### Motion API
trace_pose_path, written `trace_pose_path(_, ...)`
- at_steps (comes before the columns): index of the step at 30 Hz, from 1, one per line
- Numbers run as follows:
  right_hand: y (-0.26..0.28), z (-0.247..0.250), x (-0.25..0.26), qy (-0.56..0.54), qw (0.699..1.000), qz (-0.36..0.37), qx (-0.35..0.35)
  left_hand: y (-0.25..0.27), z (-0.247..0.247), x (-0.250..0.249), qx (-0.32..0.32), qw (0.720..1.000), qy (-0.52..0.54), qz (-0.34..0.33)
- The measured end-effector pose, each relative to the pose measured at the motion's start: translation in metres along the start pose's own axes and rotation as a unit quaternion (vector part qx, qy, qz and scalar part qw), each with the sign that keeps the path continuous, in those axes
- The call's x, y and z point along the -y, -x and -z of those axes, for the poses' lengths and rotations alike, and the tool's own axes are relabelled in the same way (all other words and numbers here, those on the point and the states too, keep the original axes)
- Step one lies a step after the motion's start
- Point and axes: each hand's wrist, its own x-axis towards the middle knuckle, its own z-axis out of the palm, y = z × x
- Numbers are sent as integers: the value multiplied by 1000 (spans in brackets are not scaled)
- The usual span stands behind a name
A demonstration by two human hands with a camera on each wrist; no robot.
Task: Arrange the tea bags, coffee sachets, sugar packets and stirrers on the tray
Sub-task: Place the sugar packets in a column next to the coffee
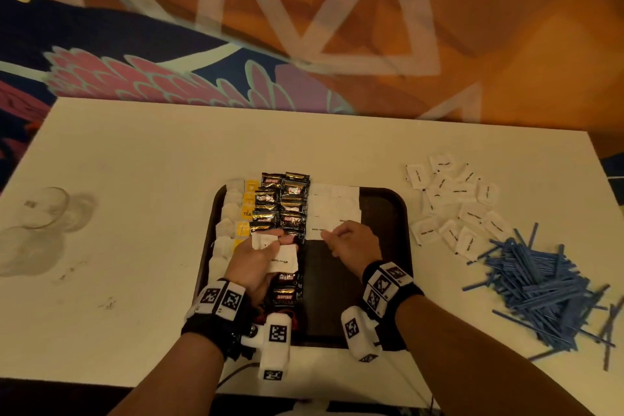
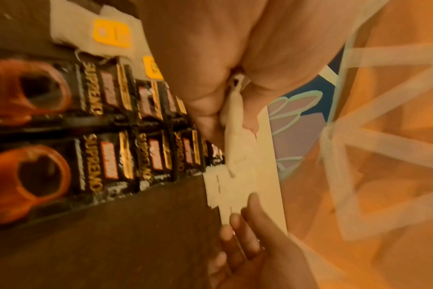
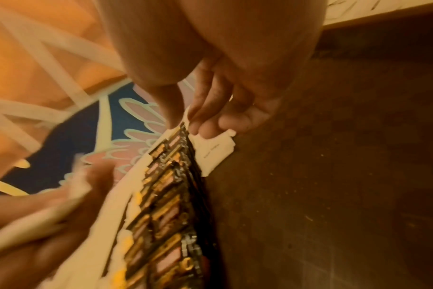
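Sugar packets were going onto the tray in the middle of the white table.

The dark tray (image 1: 381, 209) carried a column of tea bags (image 1: 233, 230) at its left edge, two columns of black coffee sachets (image 1: 283, 203) beside them, then a block of laid sugar packets (image 1: 334, 209); exact counts could not be read. The left hand (image 1: 253, 263) kept its grip closed on two white sugar packets (image 1: 277, 253), held above the coffee columns. The right hand (image 1: 351, 243) pinched one sugar packet (image 3: 214, 154) at the block's near edge, flat on the tray. About fifteen loose sugar packets (image 1: 452, 199) and a heap of blue stirrers (image 1: 540, 287), too many to count, lay on the table (image 1: 135, 162) to the right.
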Motion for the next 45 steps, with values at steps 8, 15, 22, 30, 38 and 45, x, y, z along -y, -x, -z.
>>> trace_pose_path(8,32,16,9,-149,986,11,78,1,-45,-5,-11,1000,-18,-23)
trace_pose_path(15,33,38,0,-194,981,9,12,10,-61,3,2,992,-116,-49)
trace_pose_path(22,41,45,-9,-256,966,-13,31,13,-65,8,-13,982,-162,-94)
trace_pose_path(30,33,46,-30,-216,976,-22,33,9,-66,14,-25,992,-122,-31)
trace_pose_path(38,-10,43,-41,-153,985,-82,4,5,-44,18,-46,996,-78,10)
trace_pose_path(45,-31,34,-40,-54,991,-122,-6,3,-21,16,-75,995,-56,24)
